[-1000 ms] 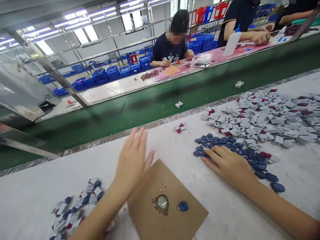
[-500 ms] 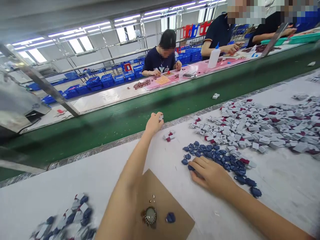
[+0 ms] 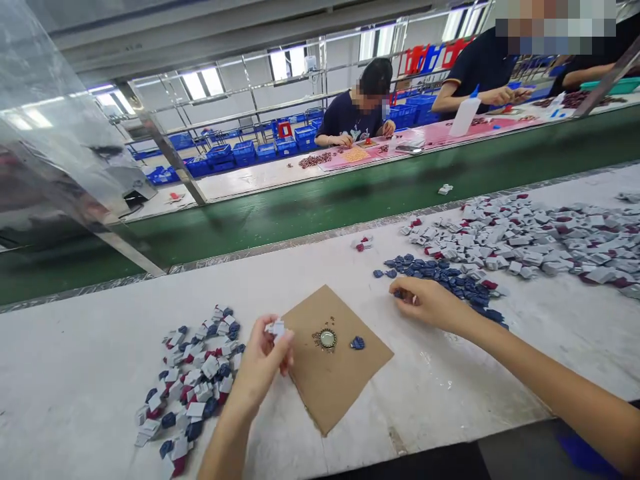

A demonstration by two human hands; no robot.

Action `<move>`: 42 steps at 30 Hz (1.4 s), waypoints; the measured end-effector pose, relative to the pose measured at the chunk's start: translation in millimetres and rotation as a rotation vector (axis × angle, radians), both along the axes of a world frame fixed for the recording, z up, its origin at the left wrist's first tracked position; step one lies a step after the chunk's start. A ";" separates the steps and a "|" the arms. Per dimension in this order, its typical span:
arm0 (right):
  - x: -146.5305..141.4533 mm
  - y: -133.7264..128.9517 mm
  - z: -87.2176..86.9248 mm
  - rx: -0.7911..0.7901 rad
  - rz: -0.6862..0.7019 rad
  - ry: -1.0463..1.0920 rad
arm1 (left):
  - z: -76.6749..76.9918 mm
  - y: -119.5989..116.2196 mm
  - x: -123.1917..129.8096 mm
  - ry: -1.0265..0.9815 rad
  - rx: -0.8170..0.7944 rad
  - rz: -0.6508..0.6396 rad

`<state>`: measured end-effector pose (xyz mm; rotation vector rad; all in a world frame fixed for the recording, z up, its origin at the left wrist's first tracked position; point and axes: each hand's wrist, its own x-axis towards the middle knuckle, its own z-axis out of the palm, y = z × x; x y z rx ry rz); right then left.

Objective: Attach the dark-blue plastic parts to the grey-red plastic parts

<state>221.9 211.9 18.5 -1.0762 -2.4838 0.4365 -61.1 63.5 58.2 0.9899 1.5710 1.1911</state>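
My left hand point(image 3: 263, 357) is closed on a small white-grey piece point(image 3: 275, 327), held between thumb and fingers at the left corner of a brown cardboard sheet point(image 3: 330, 393). On that sheet lie a bottle cap point(image 3: 328, 339) with glue-like brown drops round it, and one dark blue piece point(image 3: 357, 343). My right hand point(image 3: 420, 300) is curled at the near left edge of a heap of dark blue pieces point(image 3: 435, 270), its fingertips pinched on a dark blue piece point(image 3: 399, 293).
To the left is a pile of joined white, red and blue pieces point(image 3: 200, 373). A large heap of white and dark red pieces point(image 3: 545, 233) spreads at the right. Beyond runs a green belt point(image 3: 280, 207); co-workers sit across it, near a white squeeze bottle point(image 3: 465, 115).
My left hand has come back from the belt edge to the cardboard, with the white-grey piece in it. My right hand stays by the blue heap. The camera view has shifted.
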 end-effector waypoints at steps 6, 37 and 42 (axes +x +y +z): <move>-49.2 -42.1 22.2 -0.262 0.030 0.133 | -35.6 -33.6 13.7 -0.255 0.013 0.167; -115.1 -88.8 32.4 -0.691 -0.156 0.549 | -26.4 -44.0 23.7 -0.588 0.055 0.336; -117.0 -104.3 55.7 -1.064 -0.166 0.684 | -7.1 -46.9 39.5 -0.660 0.071 0.390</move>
